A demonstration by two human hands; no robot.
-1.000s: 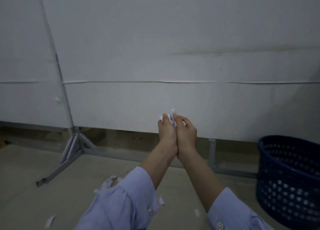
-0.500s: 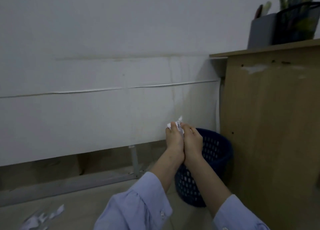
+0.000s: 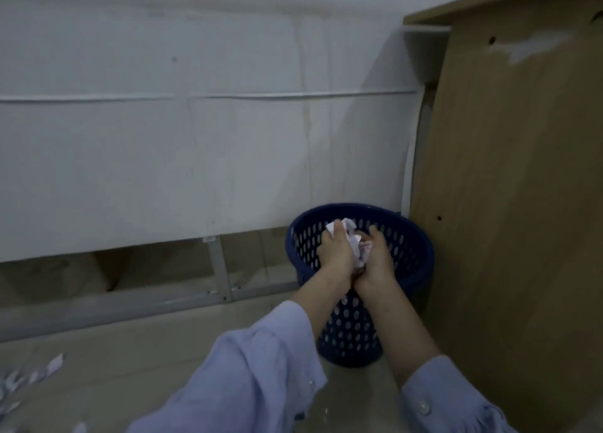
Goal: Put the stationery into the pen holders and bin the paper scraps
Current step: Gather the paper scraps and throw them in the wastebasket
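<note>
From the head view, both hands are held out together over the mouth of the dark blue perforated bin (image 3: 401,269), which stands on the floor just beside the wooden side panel of a desk (image 3: 515,204). The left hand (image 3: 336,254) and the right hand (image 3: 375,259) are cupped toward each other, heels of the palms touching, with a wad of white paper scraps (image 3: 354,243) pressed between them; the fingers curl inward around the wad, and bits of paper stick up above the left thumb. The scraps sit above the bin's opening, inside its rim as seen from here, and remain in the hands. Pale blue sleeves (image 3: 261,367) cover both forearms up to the wrists. Behind the bin runs a white wall panel (image 3: 163,155) with a grey metal frame (image 3: 222,276) showing under its lower edge. At the far lower left, a few more scraps on the floor (image 3: 49,367) lie well apart from the bin.
</note>
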